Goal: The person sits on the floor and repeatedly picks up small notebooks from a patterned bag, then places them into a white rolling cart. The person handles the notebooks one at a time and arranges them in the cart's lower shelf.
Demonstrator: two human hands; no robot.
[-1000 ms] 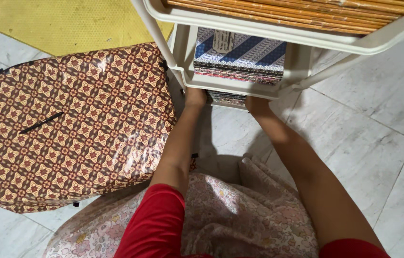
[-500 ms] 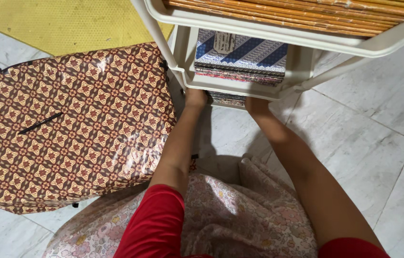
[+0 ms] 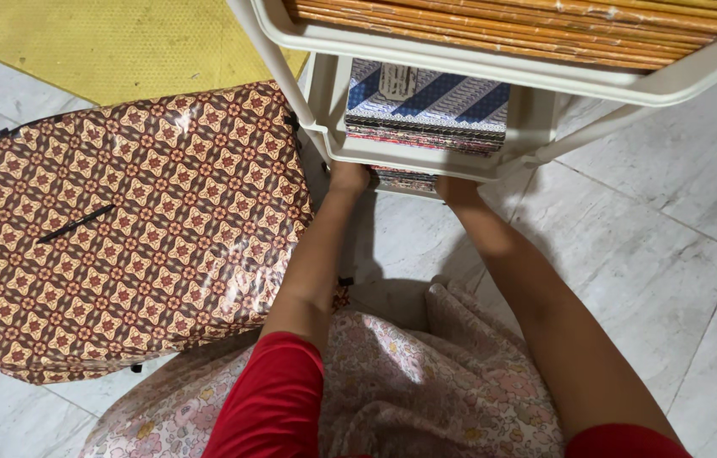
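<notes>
Both my arms reach forward under a cream plastic rack [image 3: 494, 64]. My left hand [image 3: 347, 176] and my right hand [image 3: 455, 188] sit at either side of a stack of folded patterned cloth [image 3: 405, 177] on the lowest shelf. The fingers of both hands are hidden beneath the shelf above, so I cannot see how they grip. That shelf carries another stack of folded cloth [image 3: 426, 102], topped by a blue and white striped piece. The top shelf holds several tan folded pieces [image 3: 528, 21].
A large bag with a glossy brown and cream pattern [image 3: 133, 225] lies on the marble floor to the left, close to the rack's leg. A yellow mat [image 3: 112, 38] lies behind it. Floral cloth [image 3: 401, 382] covers my lap.
The view has shifted slightly. Both hands stay in the same place at the lowest stack.
</notes>
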